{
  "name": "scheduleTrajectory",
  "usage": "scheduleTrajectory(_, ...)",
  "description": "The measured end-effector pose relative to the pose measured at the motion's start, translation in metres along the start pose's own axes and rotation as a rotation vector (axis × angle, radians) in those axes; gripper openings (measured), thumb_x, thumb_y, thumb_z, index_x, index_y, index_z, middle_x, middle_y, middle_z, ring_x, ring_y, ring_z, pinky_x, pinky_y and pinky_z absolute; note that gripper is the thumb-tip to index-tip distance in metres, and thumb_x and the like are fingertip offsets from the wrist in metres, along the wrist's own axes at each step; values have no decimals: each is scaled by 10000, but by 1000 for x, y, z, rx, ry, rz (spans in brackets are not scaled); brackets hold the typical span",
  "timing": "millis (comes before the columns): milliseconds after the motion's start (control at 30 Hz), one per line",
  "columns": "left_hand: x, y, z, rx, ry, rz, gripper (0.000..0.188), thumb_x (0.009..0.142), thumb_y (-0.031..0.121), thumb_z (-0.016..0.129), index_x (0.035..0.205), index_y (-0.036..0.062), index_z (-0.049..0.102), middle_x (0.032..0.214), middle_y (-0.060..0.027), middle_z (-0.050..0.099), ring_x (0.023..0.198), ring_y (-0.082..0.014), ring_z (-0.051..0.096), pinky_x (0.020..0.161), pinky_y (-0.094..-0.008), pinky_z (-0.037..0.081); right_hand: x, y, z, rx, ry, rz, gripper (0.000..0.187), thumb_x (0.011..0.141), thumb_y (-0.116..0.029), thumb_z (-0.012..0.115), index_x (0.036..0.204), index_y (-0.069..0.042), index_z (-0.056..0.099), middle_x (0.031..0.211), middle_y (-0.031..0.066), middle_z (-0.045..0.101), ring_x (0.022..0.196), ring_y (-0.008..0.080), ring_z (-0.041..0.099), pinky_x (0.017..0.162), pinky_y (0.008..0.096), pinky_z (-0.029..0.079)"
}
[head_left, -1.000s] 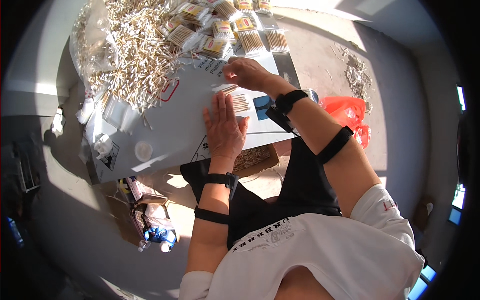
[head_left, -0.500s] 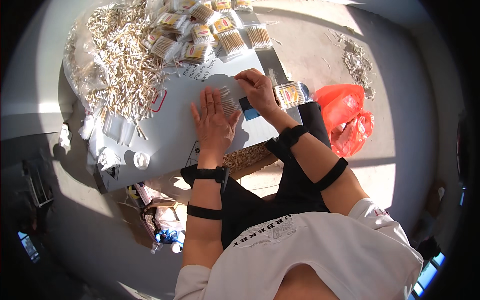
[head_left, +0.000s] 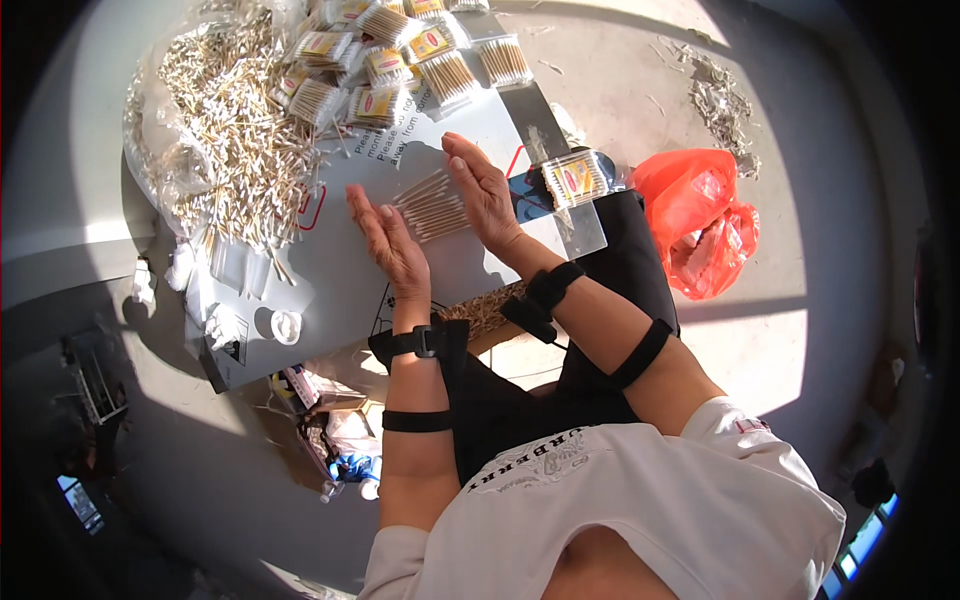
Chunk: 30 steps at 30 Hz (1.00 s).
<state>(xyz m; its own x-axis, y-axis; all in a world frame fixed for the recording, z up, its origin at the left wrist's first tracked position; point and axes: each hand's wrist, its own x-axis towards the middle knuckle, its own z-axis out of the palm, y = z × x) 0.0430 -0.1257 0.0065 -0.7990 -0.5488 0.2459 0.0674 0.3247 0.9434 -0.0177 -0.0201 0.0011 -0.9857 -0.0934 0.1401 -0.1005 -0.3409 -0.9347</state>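
Observation:
A small row of cotton swabs (head_left: pixel 432 208) lies side by side on the grey board (head_left: pixel 345 260), between my two hands. My left hand (head_left: pixel 392 243) stands on edge at the row's left ends, fingers stretched out. At the right ends, my right hand (head_left: pixel 484 196) is likewise held upright with straight fingers, palm toward the swabs. Neither hand grips anything. Just right of my right hand lies a filled clear packet of swabs (head_left: pixel 577 180) with a yellow label.
A big heap of loose cotton swabs (head_left: pixel 235 130) covers the board's far left. Several filled packets (head_left: pixel 445 75) are piled at the back. Clear plastic sleeves (head_left: pixel 240 268) and a small white round item (head_left: pixel 286 326) lie front left. A red plastic bag (head_left: pixel 690 210) is at right.
My left hand has lifted from lying flat over the swabs and moved left onto its edge. My right hand has uncurled and shifted left, leaving the swab row uncovered between them.

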Motion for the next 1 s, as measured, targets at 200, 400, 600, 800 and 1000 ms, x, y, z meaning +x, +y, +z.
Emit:
scheduleTrajectory(200, -13, 0, 21, -275, 27, -110, 569, 1017, 294, 381, 1454, -45, 250, 1527, -183, 234, 1425, -261, 201, 1152, -370, 163, 0, 7, 5, -136, -26, -22, 305, 986, -138, 487, 1219, 49, 550, 1316, 155, 512, 1223, 222, 479, 1032, 279, 351)
scheduleTrajectory(400, -3, 2, -7, 743, -310, 267, 683, 964, 414, 469, 1445, -33, 281, 1534, -206, 215, 1432, -335, 191, 1154, -469, 137, 8, 9, -13, -1, -73, 117, 320, 1000, -153, 469, 1257, 25, 542, 1257, 88, 564, 1169, 155, 517, 1025, 270, 398)
scheduleTrajectory(600, -43, 12, -5, 1053, -396, 249, 771, 908, 451, 544, 1452, -19, 264, 1517, -216, 248, 1424, -353, 202, 1127, -546, 150, 4, 4, -13, -70, -135, 16, 280, 951, -50, 502, 1206, 38, 578, 1265, 104, 551, 1180, 169, 519, 1015, 270, 404)
scheduleTrajectory(800, -42, 9, -5, 982, -362, 247, 809, 876, 455, 591, 1447, -23, 274, 1507, -218, 267, 1423, -355, 206, 1127, -550, 141, 11, -7, -18, -260, -216, -23, 264, 930, -30, 507, 1168, 33, 602, 1267, 127, 553, 1194, 217, 524, 1008, 291, 411)
scheduleTrajectory(1000, -22, 10, -11, 957, -518, 344, 739, 893, 410, 585, 1434, -9, 307, 1489, -219, 293, 1410, -349, 232, 1120, -555, 151, 18, -8, -25, -317, -323, -11, 264, 954, -75, 503, 1179, 29, 597, 1262, 142, 563, 1193, 225, 524, 1009, 302, 404)
